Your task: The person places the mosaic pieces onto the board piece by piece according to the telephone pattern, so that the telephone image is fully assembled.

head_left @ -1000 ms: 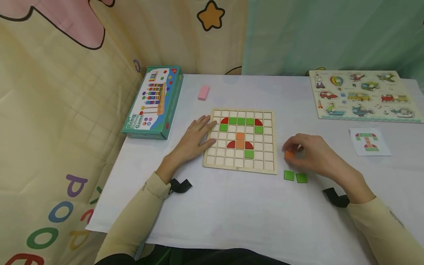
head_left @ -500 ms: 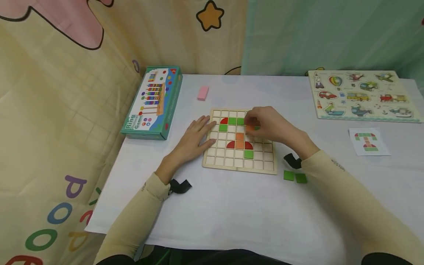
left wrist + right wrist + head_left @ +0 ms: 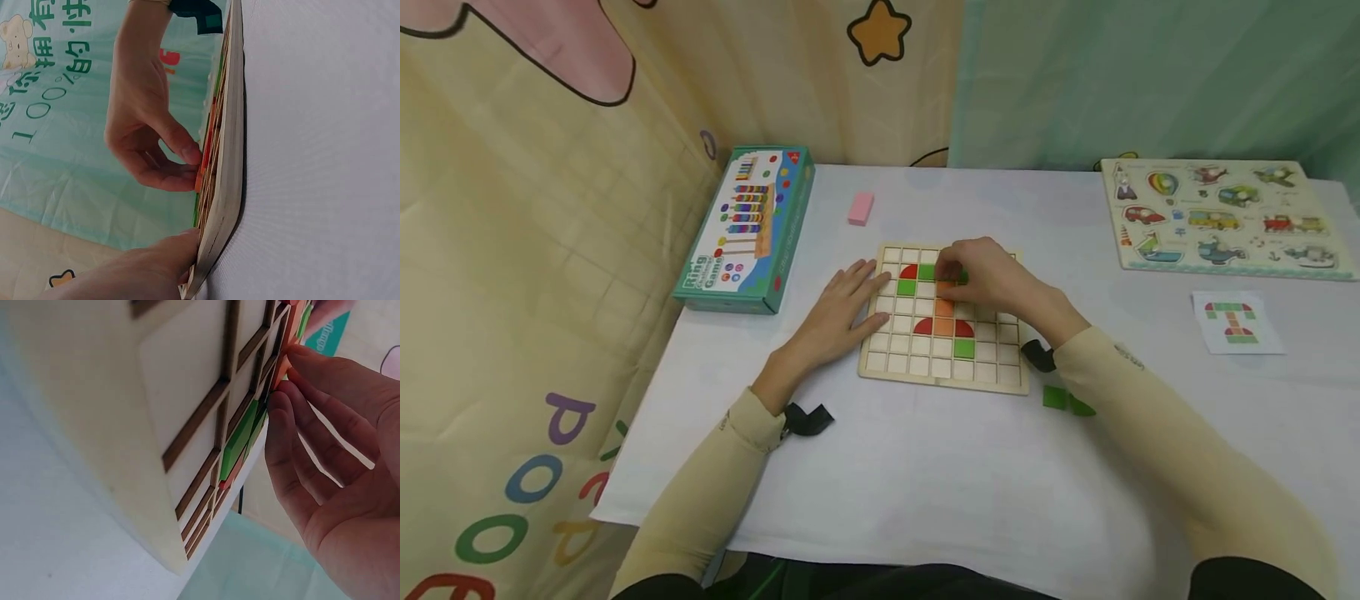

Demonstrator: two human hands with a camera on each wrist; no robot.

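Note:
A wooden grid board point(image 3: 942, 384) lies in front of me, set with green squares, red quarter-circle tiles and an orange column. My right hand point(image 3: 992, 277) is over its upper middle, thumb and fingertips pinching an orange square tile point(image 3: 945, 288) at the top of that column. In the right wrist view the orange tile point(image 3: 282, 367) is right at the grid, by a green tile point(image 3: 239, 439). My left hand point(image 3: 833, 312) rests with spread fingers at the board's left edge. Part of the top green row is hidden behind the right hand.
Two loose green tiles point(image 3: 1054, 397) lie right of the board, partly under the right sleeve. A pattern card point(image 3: 1237, 322) and a vehicle puzzle board point(image 3: 1228, 215) are farther right. A boxed game point(image 3: 745, 229) and a pink block point(image 3: 861, 208) stand toward the back left.
My right hand has carried the orange tile from the table right of the board, up and left, to the top of the orange column. The left hand has stayed put.

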